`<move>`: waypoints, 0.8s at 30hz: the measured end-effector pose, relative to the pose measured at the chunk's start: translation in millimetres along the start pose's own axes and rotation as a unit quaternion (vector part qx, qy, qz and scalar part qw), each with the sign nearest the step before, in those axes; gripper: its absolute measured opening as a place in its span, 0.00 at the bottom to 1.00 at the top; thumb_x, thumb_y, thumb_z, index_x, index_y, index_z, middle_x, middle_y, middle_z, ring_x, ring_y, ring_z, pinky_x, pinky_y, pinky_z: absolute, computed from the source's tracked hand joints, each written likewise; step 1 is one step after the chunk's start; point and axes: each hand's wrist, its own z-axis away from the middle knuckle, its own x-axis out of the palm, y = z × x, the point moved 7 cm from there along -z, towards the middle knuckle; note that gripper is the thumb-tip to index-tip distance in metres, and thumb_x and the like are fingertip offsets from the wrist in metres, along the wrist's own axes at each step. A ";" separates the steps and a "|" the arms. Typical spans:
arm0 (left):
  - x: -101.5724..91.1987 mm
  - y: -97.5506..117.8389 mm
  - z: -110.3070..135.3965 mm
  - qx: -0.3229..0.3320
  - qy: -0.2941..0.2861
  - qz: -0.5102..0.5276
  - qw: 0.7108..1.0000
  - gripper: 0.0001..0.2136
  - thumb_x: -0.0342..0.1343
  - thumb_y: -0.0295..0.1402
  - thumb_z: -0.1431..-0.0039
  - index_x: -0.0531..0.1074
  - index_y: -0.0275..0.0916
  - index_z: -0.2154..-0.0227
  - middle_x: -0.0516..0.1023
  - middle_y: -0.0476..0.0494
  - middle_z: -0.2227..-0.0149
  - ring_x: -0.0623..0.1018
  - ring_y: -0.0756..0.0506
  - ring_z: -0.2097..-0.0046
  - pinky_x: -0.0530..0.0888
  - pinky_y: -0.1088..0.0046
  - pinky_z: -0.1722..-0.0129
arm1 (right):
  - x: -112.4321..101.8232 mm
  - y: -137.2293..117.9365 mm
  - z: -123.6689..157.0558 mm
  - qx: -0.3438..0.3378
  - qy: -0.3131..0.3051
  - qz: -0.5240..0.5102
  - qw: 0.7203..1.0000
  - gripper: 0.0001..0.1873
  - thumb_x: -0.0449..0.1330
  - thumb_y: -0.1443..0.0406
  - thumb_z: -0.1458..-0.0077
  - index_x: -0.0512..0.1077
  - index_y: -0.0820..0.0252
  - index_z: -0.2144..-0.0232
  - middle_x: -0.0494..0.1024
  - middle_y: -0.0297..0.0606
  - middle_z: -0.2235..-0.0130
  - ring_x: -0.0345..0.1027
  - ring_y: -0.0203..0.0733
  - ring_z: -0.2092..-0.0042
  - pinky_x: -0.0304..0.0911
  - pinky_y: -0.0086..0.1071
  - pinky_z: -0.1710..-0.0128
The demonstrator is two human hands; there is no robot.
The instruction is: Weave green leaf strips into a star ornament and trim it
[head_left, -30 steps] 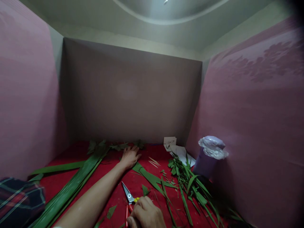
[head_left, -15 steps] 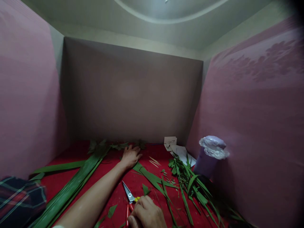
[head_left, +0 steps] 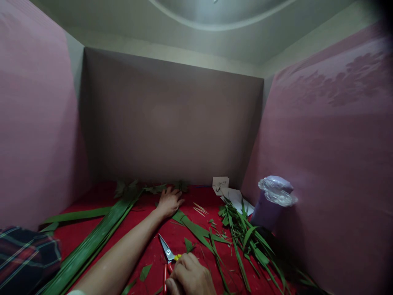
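Observation:
My left hand (head_left: 170, 201) reaches far forward and lies flat on the red cloth, fingers spread. Its heel is beside the far end of a long green leaf strip (head_left: 193, 227); whether it presses on the strip I cannot tell. Close to me, my right hand (head_left: 195, 276) is closed over the handles of scissors (head_left: 166, 247) with red and yellow grips. Their short metal blades point forward and left, resting near the cloth. A small cut leaf piece (head_left: 188, 245) lies just beyond the right hand, and another leaf scrap (head_left: 145, 272) is left of the scissors.
Long green leaves (head_left: 95, 237) lie in a bundle along the left. Cut leaves and stems (head_left: 245, 231) are heaped at right, before a purple container (head_left: 270, 205) topped with clear plastic. Thin wooden sticks (head_left: 200, 209) and white papers (head_left: 236, 198) lie farther back.

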 end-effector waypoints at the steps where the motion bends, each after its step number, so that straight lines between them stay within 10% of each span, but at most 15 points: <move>1: 0.0 0.0 -0.1 -0.001 0.000 0.001 1.000 0.19 0.41 0.45 0.41 0.68 0.46 0.52 0.72 0.43 0.51 0.63 0.36 0.49 0.60 0.58 0.54 | 0.0 -0.2 0.1 -0.001 0.000 -0.002 1.000 0.11 0.54 0.60 0.50 0.62 0.57 0.81 0.66 0.33 0.77 0.60 0.36 0.74 0.47 0.29 0.77; 15: -1.1 -5.5 -0.4 -0.035 0.032 0.021 0.999 0.21 0.47 0.44 0.43 0.65 0.45 0.48 0.67 0.41 0.46 0.61 0.37 0.45 0.59 0.58 0.50 | -0.6 0.7 -0.3 -0.007 0.010 -0.017 1.000 0.10 0.54 0.61 0.51 0.62 0.57 0.81 0.66 0.33 0.77 0.59 0.36 0.74 0.46 0.30 0.77; 24: -21.6 -30.9 0.2 -0.174 0.141 0.050 0.973 0.19 0.37 0.36 0.38 0.66 0.37 0.51 0.71 0.38 0.51 0.66 0.40 0.50 0.61 0.62 0.50 | -1.6 -2.3 -3.1 -0.010 -0.009 0.012 1.000 0.12 0.53 0.60 0.49 0.62 0.58 0.80 0.66 0.33 0.77 0.61 0.36 0.74 0.49 0.29 0.77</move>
